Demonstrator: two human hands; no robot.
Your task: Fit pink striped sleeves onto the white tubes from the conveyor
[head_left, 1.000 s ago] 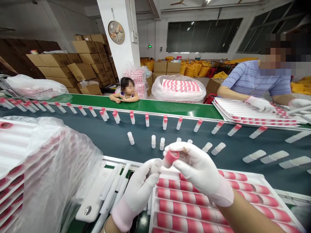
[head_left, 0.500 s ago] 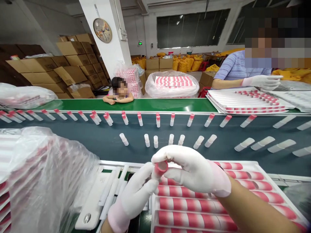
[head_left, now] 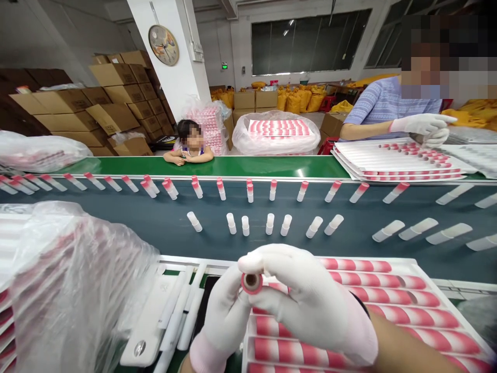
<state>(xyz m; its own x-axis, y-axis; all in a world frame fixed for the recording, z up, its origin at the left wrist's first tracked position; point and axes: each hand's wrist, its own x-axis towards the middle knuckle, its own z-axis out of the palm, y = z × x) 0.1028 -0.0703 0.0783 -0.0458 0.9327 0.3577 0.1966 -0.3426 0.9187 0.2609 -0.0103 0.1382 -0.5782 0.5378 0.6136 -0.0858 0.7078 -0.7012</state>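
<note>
Clearly, both gloved hands are closed in: our left hand [head_left: 229, 311] curls round the lower part of a pink tube [head_left: 252, 283], while the thumb and forefinger of our right hand [head_left: 306, 300] pinch its rim, the round open mouth facing us. If we press unevenly, we judge, soft glove fabric could slide on the smooth wall and let the tube drop towards the tray [head_left: 404, 263]; too hard a squeeze might dent the rim. A low right wrist could also nudge the tray tubes [head_left: 289, 350], cylinders fading from pink to white in tidy rows. Beyond, we see a matte dark belt [head_left: 217, 248] carrying plain white tubes [head_left: 269, 224] and, farther off, pink-topped tubes [head_left: 273, 190]; a stray knuckle could topple the nearest. Leftward, crinkled clear film [head_left: 97, 259] drapes a stack
</note>
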